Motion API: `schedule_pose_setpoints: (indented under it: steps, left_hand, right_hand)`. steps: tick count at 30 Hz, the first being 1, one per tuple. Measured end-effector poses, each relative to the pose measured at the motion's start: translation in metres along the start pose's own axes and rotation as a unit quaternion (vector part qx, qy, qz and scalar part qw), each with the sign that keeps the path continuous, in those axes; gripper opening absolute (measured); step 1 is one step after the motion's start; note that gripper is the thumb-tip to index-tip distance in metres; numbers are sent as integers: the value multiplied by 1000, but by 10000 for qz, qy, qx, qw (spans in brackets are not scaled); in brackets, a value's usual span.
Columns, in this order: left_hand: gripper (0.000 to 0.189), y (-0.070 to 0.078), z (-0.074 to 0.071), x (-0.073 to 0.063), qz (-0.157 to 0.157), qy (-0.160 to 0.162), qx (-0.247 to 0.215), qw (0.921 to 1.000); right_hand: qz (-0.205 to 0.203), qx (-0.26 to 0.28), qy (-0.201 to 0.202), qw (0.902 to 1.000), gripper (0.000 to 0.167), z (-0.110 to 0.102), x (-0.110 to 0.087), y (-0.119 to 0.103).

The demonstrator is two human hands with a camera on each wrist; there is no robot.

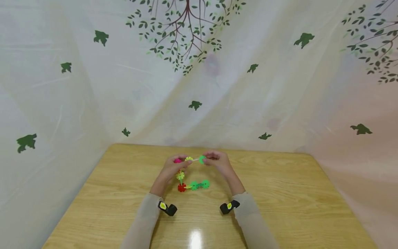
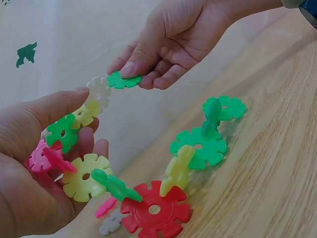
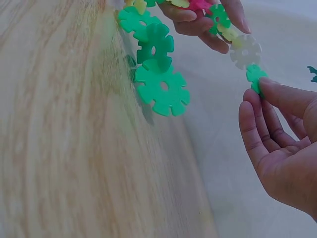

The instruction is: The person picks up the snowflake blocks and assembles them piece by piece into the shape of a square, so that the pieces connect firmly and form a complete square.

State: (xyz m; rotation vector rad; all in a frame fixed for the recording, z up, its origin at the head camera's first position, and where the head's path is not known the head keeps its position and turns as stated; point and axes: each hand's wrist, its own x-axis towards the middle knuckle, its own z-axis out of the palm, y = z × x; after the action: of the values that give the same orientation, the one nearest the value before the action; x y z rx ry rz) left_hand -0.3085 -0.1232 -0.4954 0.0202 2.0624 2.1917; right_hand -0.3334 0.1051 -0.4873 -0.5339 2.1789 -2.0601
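Note:
A chain of notched plastic flower discs curves from my left hand (image 1: 169,168) down to the table. My left hand grips its upper part, thumb and fingers around a yellow disc (image 2: 86,115), with a green disc (image 2: 62,133) and a pink disc (image 2: 39,156) by the palm. Beyond the yellow disc stands a white disc (image 2: 99,92). Between thumb and fingertips, my right hand (image 1: 219,162) pinches a green disc (image 3: 255,77), its edge right at the white one. Lower in the chain, a red disc (image 2: 170,210) leads through a yellow disc to several green discs (image 3: 163,88).
A pink piece (image 2: 105,207) and a grey-white piece (image 2: 112,223) show behind the red disc in the left wrist view. The wooden table (image 1: 280,193) ends at a pale cloth backdrop (image 1: 224,114) printed with leaves and birds. Each wrist wears a small black camera.

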Motion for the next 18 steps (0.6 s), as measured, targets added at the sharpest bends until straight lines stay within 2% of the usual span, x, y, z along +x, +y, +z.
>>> schedule_pose_setpoints:
  steps: [5,11,18]
  left_hand:
    - [36,-1,0,1,65,149,111,9998]
    - [37,-2,-1,3,45,121,237,9996]
    - [36,-1,0,1,22,118,270,9996]
  right_hand:
    - [13,-31,82,10000,29,1,0,-2]
    - [-43,50,144,9999,30,2,0,-3]
    - [-143,-119,179,9997,27,2,1,0]
